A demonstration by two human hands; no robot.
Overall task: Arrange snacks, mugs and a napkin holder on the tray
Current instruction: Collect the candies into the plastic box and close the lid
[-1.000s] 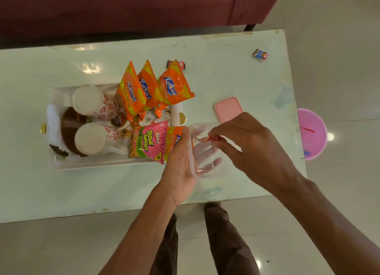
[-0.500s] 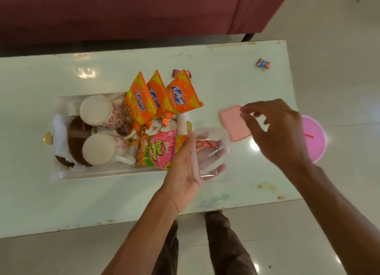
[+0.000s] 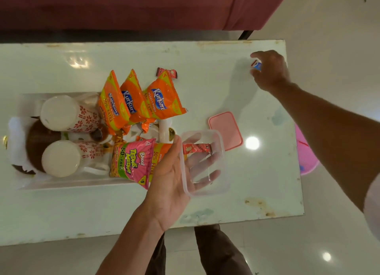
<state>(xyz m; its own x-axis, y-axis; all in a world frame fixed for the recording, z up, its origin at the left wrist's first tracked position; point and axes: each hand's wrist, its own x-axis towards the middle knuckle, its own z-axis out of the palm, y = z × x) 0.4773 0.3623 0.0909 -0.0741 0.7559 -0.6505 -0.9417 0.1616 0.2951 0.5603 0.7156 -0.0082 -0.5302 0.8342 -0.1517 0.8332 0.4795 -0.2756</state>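
On the tabletop the count runs so: one clear tray towards the left edge. It carries two white mugs with red flower print, both lying on their sides with mouths facing up at the camera, and one brown napkin holder with white napkins at the tray's left end. Three orange Kurkure packets lean in a row over the tray's far rim. One pink Bingo packet lies at the tray's right end. One small red wrapper lies just behind the Kurkure packets, off the tray. One pink lid sits flat near the right edge.

The left hand is palm-up over the tray's right end and holds one clear box. The thumb lies along the box's left wall and the fingers are spread beneath it, seen through the plastic. One small red sachet lies inside the box.

The right hand reaches with the arm out straight to the far right corner. Its curled fingers and thumb close round one small red-and-blue sweet. One pink tub stands on the floor past the right edge.
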